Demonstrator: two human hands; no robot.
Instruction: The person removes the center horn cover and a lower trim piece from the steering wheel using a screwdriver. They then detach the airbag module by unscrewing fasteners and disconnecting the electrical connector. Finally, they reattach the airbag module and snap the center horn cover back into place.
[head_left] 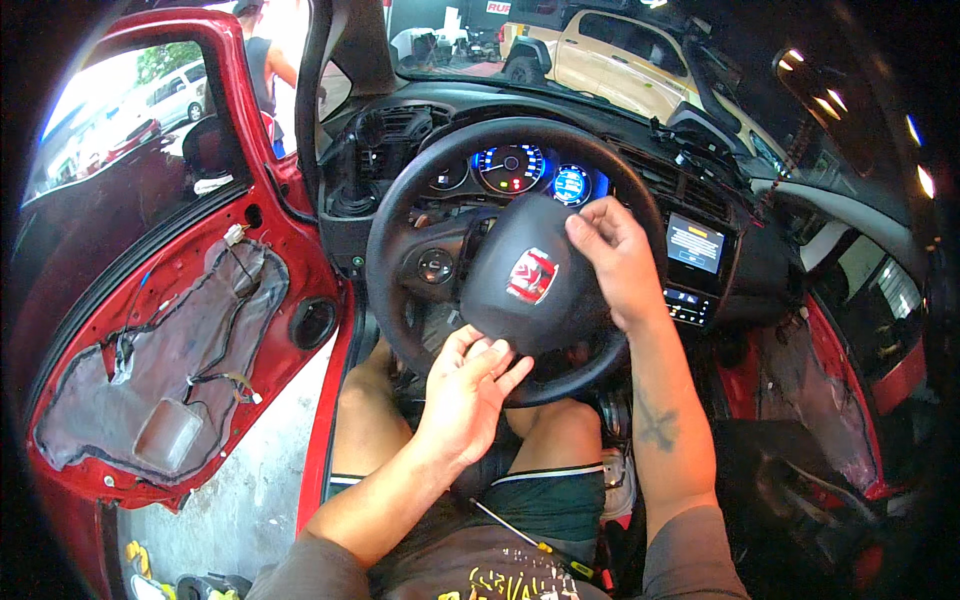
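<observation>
In front of the steering wheel (388, 215), a black airbag cover (500, 290) with a red and silver emblem sits tilted at the hub, apparently loose from it. My right hand (612, 250) grips its upper right edge, thumb on the front face and fingers behind. At the bottom edge, my left hand (470, 385) holds the cover between thumb and fingers, palm turned up. The fingertips behind the cover are hidden, and so is the hub. Across my lap lies a screwdriver (512, 527) with a yellow and black handle.
The red driver's door (300, 230) stands open at left, its trim off and wires hanging. Dashboard gauges (512, 168) and a centre screen (696, 245) are lit. A person (268, 70) stands outside. Beyond the windscreen is a tan pickup (610, 65).
</observation>
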